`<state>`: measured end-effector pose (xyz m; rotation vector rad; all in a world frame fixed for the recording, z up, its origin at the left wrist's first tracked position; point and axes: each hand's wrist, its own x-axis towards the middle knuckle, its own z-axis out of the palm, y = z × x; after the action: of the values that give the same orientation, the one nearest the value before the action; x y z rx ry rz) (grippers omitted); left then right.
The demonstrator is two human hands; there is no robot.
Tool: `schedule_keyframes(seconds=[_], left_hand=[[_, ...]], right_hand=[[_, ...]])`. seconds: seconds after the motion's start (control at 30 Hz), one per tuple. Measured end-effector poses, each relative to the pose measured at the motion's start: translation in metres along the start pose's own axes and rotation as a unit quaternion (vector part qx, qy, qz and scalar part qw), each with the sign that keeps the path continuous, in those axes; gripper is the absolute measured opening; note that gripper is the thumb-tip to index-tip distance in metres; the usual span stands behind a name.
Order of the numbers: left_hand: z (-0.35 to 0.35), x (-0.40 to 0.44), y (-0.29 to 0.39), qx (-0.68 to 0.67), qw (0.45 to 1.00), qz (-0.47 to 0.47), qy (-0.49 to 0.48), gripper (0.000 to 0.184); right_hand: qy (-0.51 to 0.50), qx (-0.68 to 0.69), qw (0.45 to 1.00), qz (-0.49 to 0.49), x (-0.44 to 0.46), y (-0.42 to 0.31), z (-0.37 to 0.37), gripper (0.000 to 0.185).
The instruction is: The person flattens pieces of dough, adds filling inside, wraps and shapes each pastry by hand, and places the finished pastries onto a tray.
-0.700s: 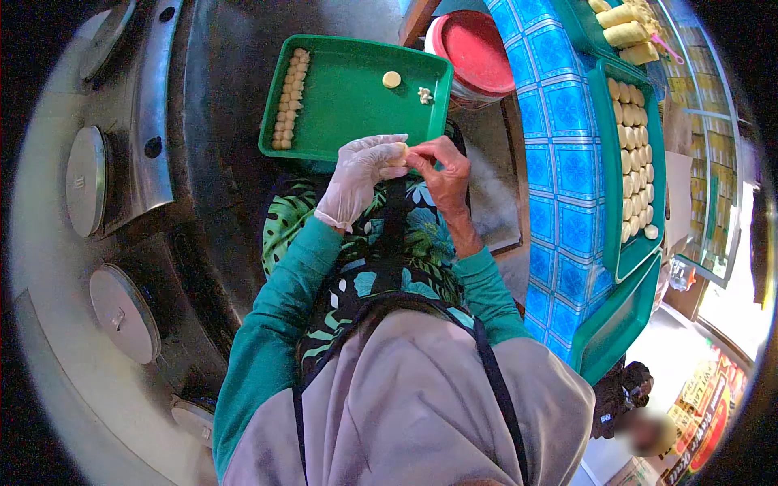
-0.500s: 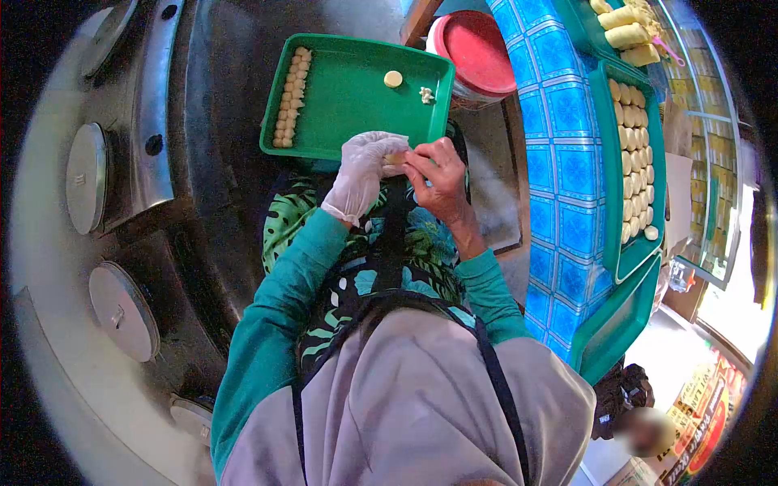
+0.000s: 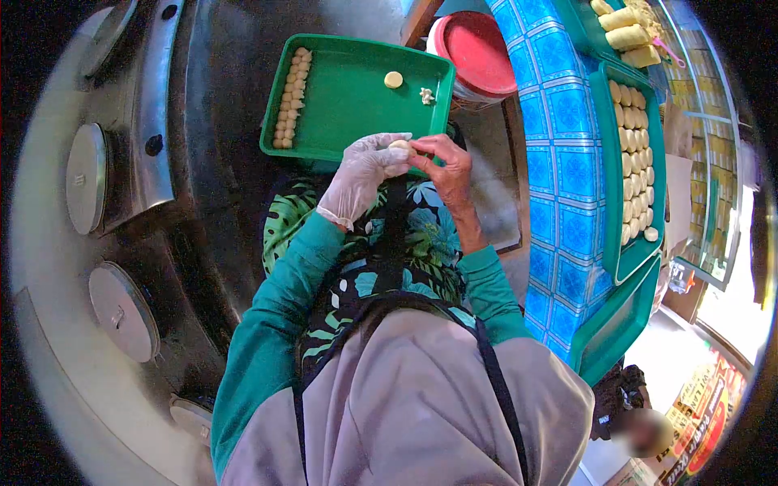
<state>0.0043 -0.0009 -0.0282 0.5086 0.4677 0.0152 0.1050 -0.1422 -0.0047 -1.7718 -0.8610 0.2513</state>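
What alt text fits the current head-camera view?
A gloved left hand and bare right hand hold a small pale piece near a green tray. Rounded pieces line its left side; right, a blue-patterned table bears another tray of pale rounds.

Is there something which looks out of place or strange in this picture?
One pale round piece sits out of line, beside the lower end of the other pieces in the long green tray on the blue cloth. Only the left hand is gloved; the right hand is bare, which looks mismatched.
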Motion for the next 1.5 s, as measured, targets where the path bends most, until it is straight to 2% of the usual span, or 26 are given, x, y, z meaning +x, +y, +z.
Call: schedule_keyframes(seconds=[0.07, 0.2, 0.3, 0.37, 0.5, 0.6, 0.67, 0.7, 0.77, 0.8, 0.87, 0.93, 1.0, 1.03, 1.07, 1.13, 1.17, 1.23, 1.27, 1.33, 1.37, 1.5], left_hand=[[0.009, -0.008, 0.004, 0.03, 0.999, 0.019, 0.039, 0.023], [0.009, -0.009, -0.001, 0.025, 0.998, 0.034, 0.054, 0.018], [0.009, -0.007, -0.003, -0.005, 0.997, 0.049, 0.054, 0.018], [0.008, -0.007, -0.004, 0.033, 0.996, 0.029, 0.081, 0.019], [0.014, -0.009, -0.004, 0.058, 0.99, 0.069, 0.107, 0.018], [0.011, -0.004, -0.008, 0.072, 0.985, 0.088, 0.13, 0.018], [0.005, -0.001, -0.011, 0.077, 0.981, 0.12, 0.135, 0.023], [0.005, -0.002, -0.009, 0.077, 0.98, 0.121, 0.137, 0.023], [0.004, -0.004, -0.003, 0.058, 0.983, 0.102, 0.141, 0.028], [0.0, -0.005, -0.002, 0.057, 0.983, 0.102, 0.143, 0.028], [-0.008, -0.006, 0.002, -0.046, 0.988, 0.097, 0.114, 0.038], [-0.008, -0.009, 0.008, -0.043, 0.992, 0.077, 0.092, 0.044], [-0.005, -0.012, 0.012, -0.096, 0.987, 0.052, 0.114, 0.037], [-0.006, -0.014, 0.013, -0.098, 0.987, 0.051, 0.115, 0.037], [-0.007, -0.015, 0.016, -0.085, 0.988, 0.043, 0.118, 0.035], [-0.014, -0.016, 0.02, -0.073, 0.989, 0.037, 0.122, 0.034], [-0.021, -0.016, 0.02, -0.053, 0.992, 0.034, 0.107, 0.034], [-0.025, -0.017, 0.021, -0.033, 0.995, 0.032, 0.094, 0.034], [-0.025, -0.018, 0.022, -0.036, 0.995, 0.034, 0.09, 0.035], [-0.021, -0.022, 0.027, -0.04, 0.995, 0.036, 0.088, 0.035], [-0.018, -0.024, 0.03, -0.036, 0.996, 0.04, 0.074, 0.037], [-0.006, -0.029, 0.037, -0.039, 0.997, 0.057, 0.046, 0.042]], right_hand=[[-0.008, 0.01, 1.0, -0.019, 0.0, 0.001, 0.002, 0.016], [-0.002, -0.011, 0.999, -0.051, -0.002, 0.003, 0.006, 0.015], [0.025, -0.05, 0.998, -0.027, -0.005, -0.008, 0.01, 0.012], [0.032, -0.032, 0.999, 0.011, -0.006, -0.01, 0.011, 0.009], [0.011, -0.03, 0.999, 0.01, -0.003, -0.008, 0.011, 0.007], [-0.006, -0.026, 0.998, 0.049, -0.002, 0.002, 0.015, 0.006], [-0.004, 0.112, 0.981, 0.161, -0.004, 0.01, 0.02, 0.006], [-0.007, 0.113, 0.98, 0.161, -0.004, 0.011, 0.02, 0.006], [0.026, 0.373, 0.9, 0.224, -0.001, 0.012, 0.014, 0.009], [0.025, 0.374, 0.899, 0.225, 0.001, 0.011, 0.012, 0.009], [0.085, 0.417, 0.877, 0.222, 0.007, 0.008, 0.005, 0.01], [0.1, 0.383, 0.89, 0.224, 0.014, 0.014, -0.001, 0.011], [0.088, 0.225, 0.942, 0.231, 0.024, 0.027, -0.008, 0.014], [0.088, 0.1, 0.96, 0.248, 0.032, 0.037, -0.011, 0.016], [0.086, 0.099, 0.96, 0.248, 0.041, 0.049, -0.012, 0.016], [0.084, -0.099, 0.985, 0.112, 0.061, 0.08, -0.013, 0.015], [0.082, -0.098, 0.986, 0.112, 0.074, 0.093, -0.012, 0.015], [-0.009, -0.308, 0.949, -0.072, 0.098, 0.112, -0.007, 0.01], [-0.01, -0.307, 0.949, -0.073, 0.105, 0.117, -0.003, 0.01], [-0.125, -0.503, 0.838, -0.172, 0.116, 0.127, 0.003, 0.008], [-0.153, -0.52, 0.819, -0.188, 0.119, 0.131, 0.007, 0.005], [-0.164, -0.496, 0.828, -0.204, 0.118, 0.128, 0.004, 0.003]])
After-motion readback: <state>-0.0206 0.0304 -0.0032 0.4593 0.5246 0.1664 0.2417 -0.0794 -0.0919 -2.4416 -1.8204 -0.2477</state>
